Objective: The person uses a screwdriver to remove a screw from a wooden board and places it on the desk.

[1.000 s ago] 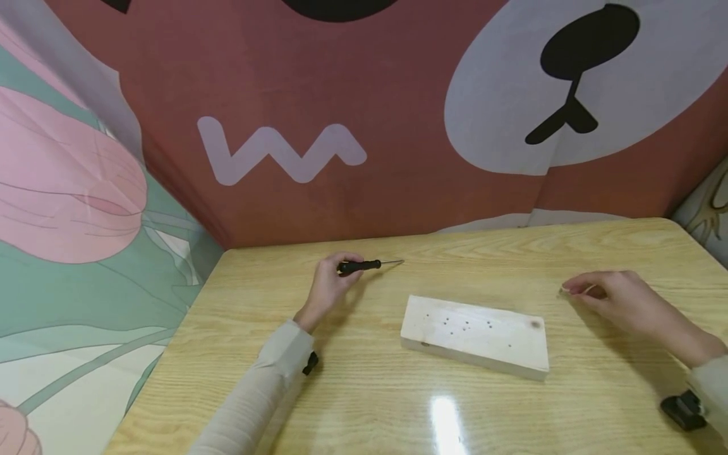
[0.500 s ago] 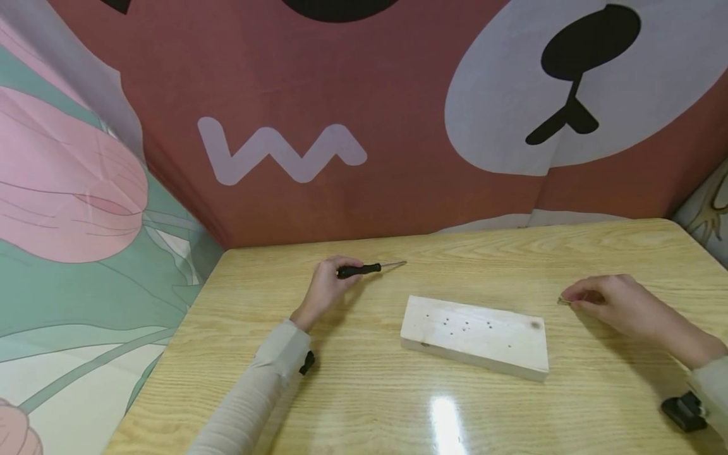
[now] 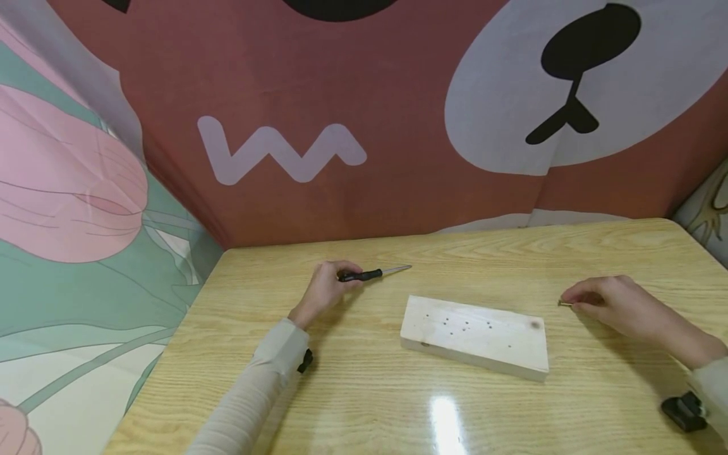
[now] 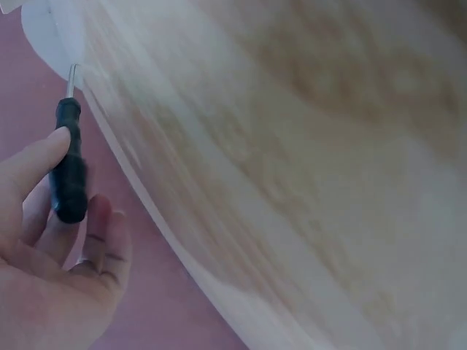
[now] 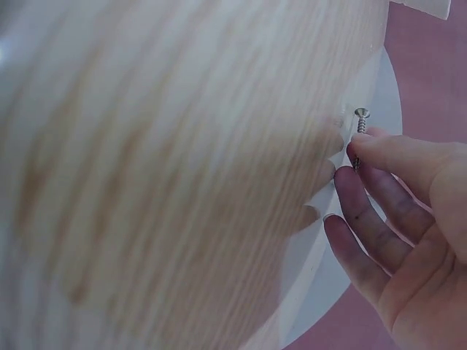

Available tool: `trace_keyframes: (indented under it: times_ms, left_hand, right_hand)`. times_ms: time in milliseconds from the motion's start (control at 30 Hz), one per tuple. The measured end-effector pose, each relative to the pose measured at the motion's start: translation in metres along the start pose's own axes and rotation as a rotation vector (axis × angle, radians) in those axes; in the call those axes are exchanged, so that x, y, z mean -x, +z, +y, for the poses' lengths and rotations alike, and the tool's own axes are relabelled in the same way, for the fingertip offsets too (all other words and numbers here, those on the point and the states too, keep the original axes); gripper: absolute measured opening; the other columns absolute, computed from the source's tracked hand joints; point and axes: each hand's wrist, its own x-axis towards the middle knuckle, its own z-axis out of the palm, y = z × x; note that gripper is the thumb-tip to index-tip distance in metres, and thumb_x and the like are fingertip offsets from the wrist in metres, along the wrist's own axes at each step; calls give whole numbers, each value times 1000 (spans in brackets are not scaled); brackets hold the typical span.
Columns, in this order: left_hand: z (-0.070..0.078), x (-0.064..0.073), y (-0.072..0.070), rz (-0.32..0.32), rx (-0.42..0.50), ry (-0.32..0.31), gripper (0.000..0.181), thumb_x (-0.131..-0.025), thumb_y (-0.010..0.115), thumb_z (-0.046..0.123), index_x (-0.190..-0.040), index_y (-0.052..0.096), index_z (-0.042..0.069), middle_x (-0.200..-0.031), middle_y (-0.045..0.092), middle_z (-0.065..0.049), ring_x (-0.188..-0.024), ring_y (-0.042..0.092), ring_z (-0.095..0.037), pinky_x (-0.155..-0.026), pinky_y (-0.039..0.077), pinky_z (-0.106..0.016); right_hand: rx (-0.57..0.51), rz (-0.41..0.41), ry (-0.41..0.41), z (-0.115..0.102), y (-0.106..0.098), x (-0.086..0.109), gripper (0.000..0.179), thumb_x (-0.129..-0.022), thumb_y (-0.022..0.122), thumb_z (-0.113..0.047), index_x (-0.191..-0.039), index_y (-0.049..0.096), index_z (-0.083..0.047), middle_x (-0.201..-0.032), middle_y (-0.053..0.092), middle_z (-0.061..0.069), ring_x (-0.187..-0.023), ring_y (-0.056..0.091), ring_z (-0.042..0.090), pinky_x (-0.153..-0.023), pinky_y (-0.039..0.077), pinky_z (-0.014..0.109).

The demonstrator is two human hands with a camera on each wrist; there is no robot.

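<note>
My left hand (image 3: 328, 287) holds a screwdriver (image 3: 368, 275) by its black handle, its thin metal shaft pointing right over the table. In the left wrist view, the thumb presses the side of the screwdriver (image 4: 68, 164) and some fingers are curled behind it. At the right, my right hand (image 3: 614, 303) pinches a small metal screw (image 5: 361, 122) between thumb and fingers, head outward, part of its thread covered by the thumb. Between the hands lies a pale wooden block (image 3: 478, 333) with several small holes in its top; neither hand touches it.
The wood-grain table (image 3: 364, 392) extends under both hands, its back edge meeting a reddish cloth (image 3: 398, 183) with a cartoon face. Another patterned cloth (image 3: 85, 297) hangs along the left side. A dark wrist camera (image 3: 684, 411) sits by the right sleeve.
The screwdriver has come slightly down and toward the right, its tip still pointing right. In my right hand, the screw has turned and sits a little lower. The block stays put.
</note>
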Motion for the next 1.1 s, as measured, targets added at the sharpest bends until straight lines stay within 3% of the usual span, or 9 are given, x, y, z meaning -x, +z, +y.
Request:
trace_keyframes:
  times_ms: [133,333,600,1100]
  left_hand:
    - [-1,-1,1,-45,-26,-27,20,-84,80,11,-103,76,11,-100,76,-5,-80,63,-13,-66,50,-23]
    - [-1,-2,2,-90,-43,-18,19,-82,80,8,-100,75,10,-95,76,-5,-76,59,-13,-65,46,-23]
    - [0,-1,3,-173,-19,-38,26,-82,80,5,-106,71,8,-94,72,-7,-79,63,-14,-70,53,-25]
    - [4,4,1,-188,-14,-55,33,-85,79,9,-116,68,9,-100,69,-8,-84,64,-18,-70,54,-27]
  right_hand:
    - [-9,-11,2,0,0,0,20,-81,76,2,-98,76,-8,-91,76,-2,-77,66,-1,-63,55,19]
    - [-26,-28,2,1,0,1,20,-81,75,3,-99,76,-6,-92,76,-1,-77,63,-6,-62,56,19]
    - [-34,-34,5,1,0,0,20,-82,74,3,-100,75,-5,-92,75,-1,-77,62,-8,-62,55,19]
    - [-42,-42,58,-2,-4,0,27,-84,76,-5,-110,73,0,-101,75,7,-82,64,-4,-65,56,20]
